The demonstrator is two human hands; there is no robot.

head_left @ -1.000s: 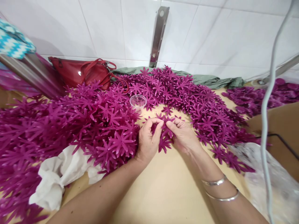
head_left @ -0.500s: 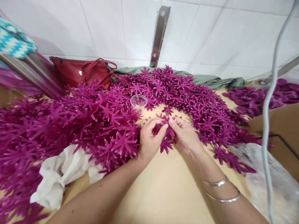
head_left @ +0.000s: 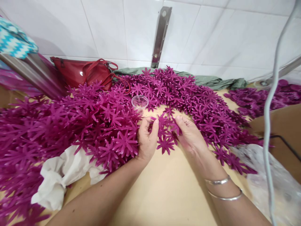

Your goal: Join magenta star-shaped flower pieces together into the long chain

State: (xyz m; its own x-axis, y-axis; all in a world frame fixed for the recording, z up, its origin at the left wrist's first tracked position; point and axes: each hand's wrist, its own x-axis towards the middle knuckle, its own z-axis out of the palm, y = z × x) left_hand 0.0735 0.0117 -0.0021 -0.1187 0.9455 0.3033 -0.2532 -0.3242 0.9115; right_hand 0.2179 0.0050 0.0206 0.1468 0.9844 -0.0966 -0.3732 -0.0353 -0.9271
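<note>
My left hand [head_left: 147, 138] is closed in a pinch, with the tip of a purple artificial flower piece [head_left: 153, 119] showing between thumb and fingers. Across from it, my right hand [head_left: 190, 135] grips another purple flower piece [head_left: 175, 127] by its edge. Between the two hands lie several loose star-shaped purple flower pieces, one of them flat on the table [head_left: 166, 143] surface's near side. My right wrist wears two silver bangles [head_left: 223, 188]. Whether the held pieces are separate from those behind them is partly hidden.
Large heaps of purple flower pieces [head_left: 94, 113] curve around the left and back. A clear round plastic container [head_left: 139, 102] stands among them. A red bag [head_left: 80, 70] leans by the wall. White crumpled cloth [head_left: 58, 175] lies left; clear plastic [head_left: 277, 188] and a hanging cable [head_left: 268, 125] are right.
My hands have drawn apart, the left one moving left and the right one slightly right. More of the purple flower pieces between them now shows.
</note>
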